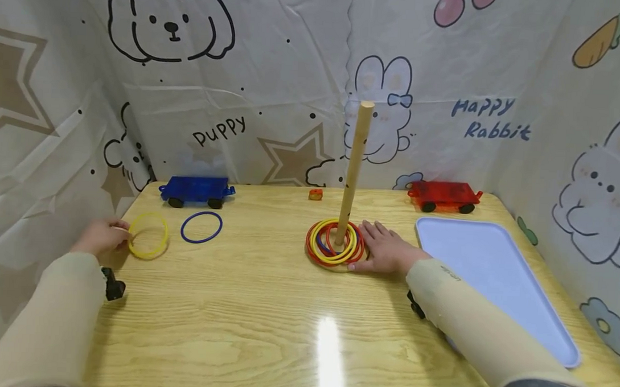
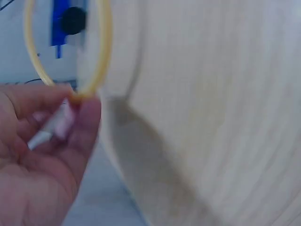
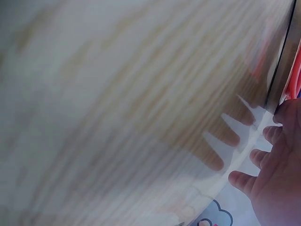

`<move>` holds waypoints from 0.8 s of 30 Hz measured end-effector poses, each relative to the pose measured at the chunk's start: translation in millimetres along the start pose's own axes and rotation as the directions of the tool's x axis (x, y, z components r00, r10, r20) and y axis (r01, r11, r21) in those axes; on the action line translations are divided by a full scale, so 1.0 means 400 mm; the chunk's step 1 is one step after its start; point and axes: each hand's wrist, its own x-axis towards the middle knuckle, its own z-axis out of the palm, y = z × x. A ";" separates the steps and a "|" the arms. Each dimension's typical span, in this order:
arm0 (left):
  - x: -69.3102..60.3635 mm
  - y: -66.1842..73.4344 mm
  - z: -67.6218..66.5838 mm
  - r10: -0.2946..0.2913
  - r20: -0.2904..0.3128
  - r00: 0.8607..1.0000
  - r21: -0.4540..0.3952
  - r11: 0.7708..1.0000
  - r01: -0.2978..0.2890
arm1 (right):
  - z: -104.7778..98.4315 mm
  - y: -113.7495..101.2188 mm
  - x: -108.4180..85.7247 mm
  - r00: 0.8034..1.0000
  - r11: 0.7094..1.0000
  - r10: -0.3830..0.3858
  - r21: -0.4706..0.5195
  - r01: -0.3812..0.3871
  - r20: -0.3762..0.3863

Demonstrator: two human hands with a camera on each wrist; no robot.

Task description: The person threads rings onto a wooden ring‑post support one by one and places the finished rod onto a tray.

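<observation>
My left hand [image 1: 100,236] pinches the edge of a yellow ring [image 1: 165,235] between thumb and fingertips at the table's left side. In the left wrist view the yellow ring [image 2: 105,47] stands up from the fingertips, off the tabletop. To its right, a dark blue ring [image 1: 202,242] lies flat. Red, yellow and blue rings [image 1: 333,264] lie piled around the foot of an upright wooden post [image 1: 355,166]. My right hand [image 1: 386,250] rests with spread fingers against the right side of this pile. In the right wrist view its fingers [image 3: 242,181] are extended.
A blue toy wagon [image 1: 196,189] stands at the back left and a red toy wagon [image 1: 445,195] at the back right. Between them lies a small orange piece [image 1: 315,194]. A pale blue tray [image 1: 484,262] takes up the right side, partly under my right forearm.
</observation>
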 end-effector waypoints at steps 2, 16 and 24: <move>-0.002 0.021 -0.010 0.009 0.031 0.999 -0.162 0.987 -0.003 | -0.001 0.001 0.001 1.000 1.000 0.000 -0.003 0.000 -0.004; -0.031 0.382 -0.002 0.060 0.045 0.997 -0.666 0.746 -0.015 | 0.007 0.000 0.005 1.000 1.000 -0.018 -0.003 0.018 -0.019; -0.072 0.657 0.038 0.193 -0.072 0.979 -0.699 0.690 -0.188 | -0.003 0.000 0.001 1.000 1.000 -0.020 0.001 0.020 -0.017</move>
